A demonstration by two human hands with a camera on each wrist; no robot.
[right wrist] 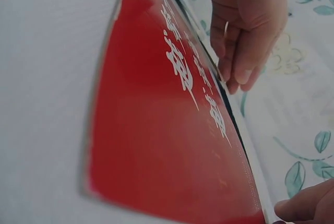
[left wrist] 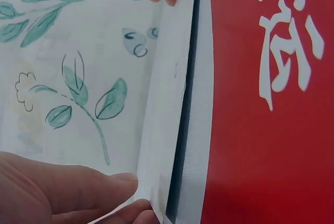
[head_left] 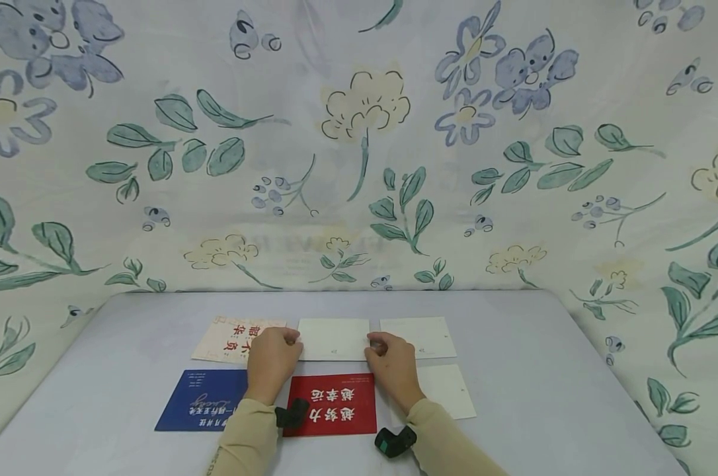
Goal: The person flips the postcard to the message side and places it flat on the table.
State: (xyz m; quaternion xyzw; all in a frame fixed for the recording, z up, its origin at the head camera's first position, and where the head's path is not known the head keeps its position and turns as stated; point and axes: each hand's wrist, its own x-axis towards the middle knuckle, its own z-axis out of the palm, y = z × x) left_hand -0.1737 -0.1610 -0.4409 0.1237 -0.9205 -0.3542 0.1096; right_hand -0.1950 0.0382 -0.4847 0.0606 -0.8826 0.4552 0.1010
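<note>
A white card (head_left: 334, 339) lies in the middle of the back row, its long sides running left to right. My left hand (head_left: 272, 360) pinches its left edge between thumb and fingers, and my right hand (head_left: 393, 367) pinches the right edge. In the left wrist view the card (left wrist: 175, 78) shows nearly edge-on, with a dark gap under its near edge. Just in front lies a red card (head_left: 335, 403) with white characters; the left wrist camera covers its left part. That red card (right wrist: 151, 125) fills much of the right wrist view.
Left of my hands lie a cream card (head_left: 219, 340) with red characters and a blue card (head_left: 195, 400), partly behind my left arm. Right of them are two white cards, one at the back (head_left: 436, 334), one nearer (head_left: 451, 390). A floral cloth (head_left: 359, 198) hangs behind the table (head_left: 514, 396).
</note>
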